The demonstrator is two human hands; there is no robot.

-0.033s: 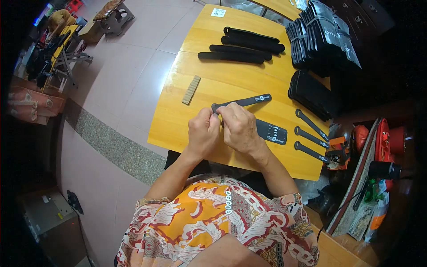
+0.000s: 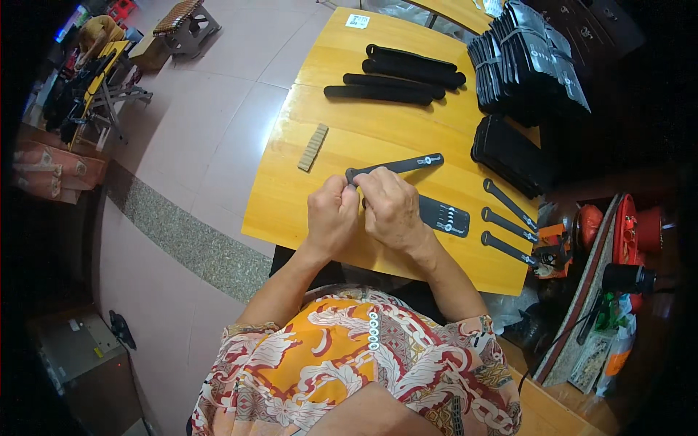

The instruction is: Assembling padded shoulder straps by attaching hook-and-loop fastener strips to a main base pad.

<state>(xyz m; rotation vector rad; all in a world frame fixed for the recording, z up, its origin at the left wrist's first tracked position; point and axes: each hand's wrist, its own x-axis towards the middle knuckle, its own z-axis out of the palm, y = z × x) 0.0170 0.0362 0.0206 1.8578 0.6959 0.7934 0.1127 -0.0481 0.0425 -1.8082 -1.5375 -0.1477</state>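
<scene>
Both my hands meet over the front part of the yellow wooden table point(image 2: 291, 211). Between them is the slotted round end of a black strap point(image 2: 407, 166) with a white print near its other end, which reaches out to the right. My left hand point(image 2: 332, 211) pinches that slotted end, and my right hand point(image 2: 390, 206) has its fingers curled on the strap close beside it. Partly under my right hand lies a flat black card point(image 2: 445, 216) with white markings. Three similar printed straps point(image 2: 507, 225) lie spread at the table's right edge.
Several bundles of black straps point(image 2: 392, 78) lie at the back. A ribbed tan strip point(image 2: 313, 147) rests at left. Banded stacks of black packages point(image 2: 523, 58) and a black stack point(image 2: 509, 152) stand at right. Beyond the edge is a cluttered shelf point(image 2: 582, 291).
</scene>
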